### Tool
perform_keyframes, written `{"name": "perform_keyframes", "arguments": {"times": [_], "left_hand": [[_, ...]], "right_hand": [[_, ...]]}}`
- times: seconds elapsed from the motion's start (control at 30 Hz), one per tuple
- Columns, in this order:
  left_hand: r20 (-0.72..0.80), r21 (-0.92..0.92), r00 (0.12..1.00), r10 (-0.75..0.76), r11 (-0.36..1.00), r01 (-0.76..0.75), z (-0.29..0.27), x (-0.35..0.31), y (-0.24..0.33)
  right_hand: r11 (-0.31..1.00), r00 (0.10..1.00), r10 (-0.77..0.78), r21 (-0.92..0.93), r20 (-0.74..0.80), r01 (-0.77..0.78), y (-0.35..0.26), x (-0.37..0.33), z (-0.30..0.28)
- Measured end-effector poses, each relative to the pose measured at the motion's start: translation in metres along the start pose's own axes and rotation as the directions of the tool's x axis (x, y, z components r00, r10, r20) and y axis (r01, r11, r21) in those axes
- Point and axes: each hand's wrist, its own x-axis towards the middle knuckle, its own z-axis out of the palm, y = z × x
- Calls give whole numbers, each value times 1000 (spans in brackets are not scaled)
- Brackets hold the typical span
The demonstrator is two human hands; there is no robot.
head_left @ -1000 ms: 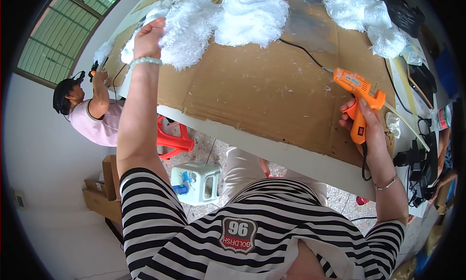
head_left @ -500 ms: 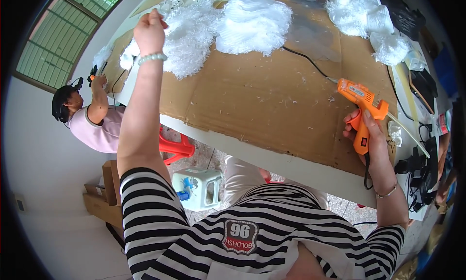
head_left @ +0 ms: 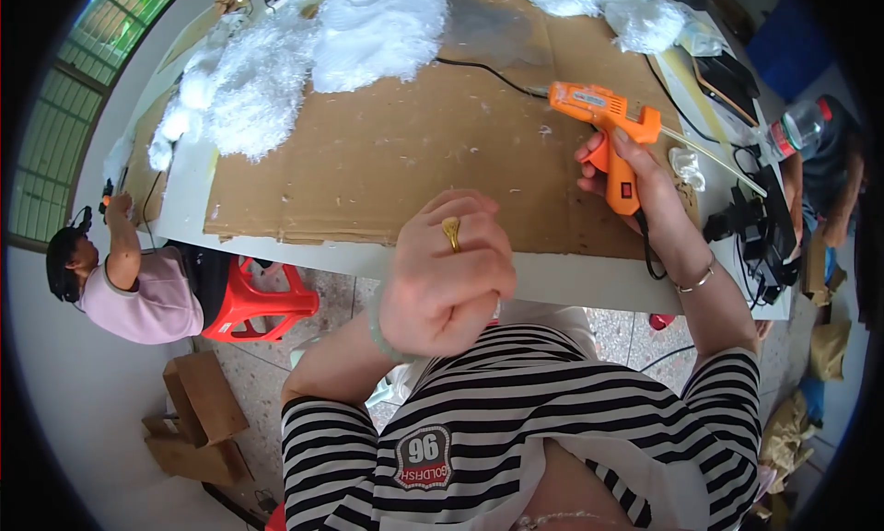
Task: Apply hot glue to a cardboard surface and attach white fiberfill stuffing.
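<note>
Right, the right hand is clamping its fingers around the handle of an orange glue gun, which is sitting over the right part of a cardboard sheet, nozzle pointing left. A pale glue stick is poking out behind, and a black cord is dangling from the grip. Meanwhile the left hand, wearing a gold ring, is hovering by the table's near edge, back upward, fingers bending inward; its palm is hiding, so I cannot tell whether it is holding anything. Fluffy white material is lying across the far side, and a co-worker in pink is sitting at left.
</note>
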Motion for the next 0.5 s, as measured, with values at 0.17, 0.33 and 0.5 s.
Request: {"name": "perform_keyframes", "arguments": {"times": [0.17, 0.33, 0.5], "left_hand": [[95, -89, 985, 141, 987, -133, -15, 41, 53], [177, -157, 983, 56, 987, -28, 6, 77, 77], [332, -186, 927, -175, 951, 246, 13, 95, 100]], "right_hand": [[999, 1000, -28, -28, 6, 28, 3, 2, -2], [1000, 1000, -23, -16, -1, 23, 7, 3, -13], [996, 998, -59, 61, 25, 58, 2, -1, -2]]}}
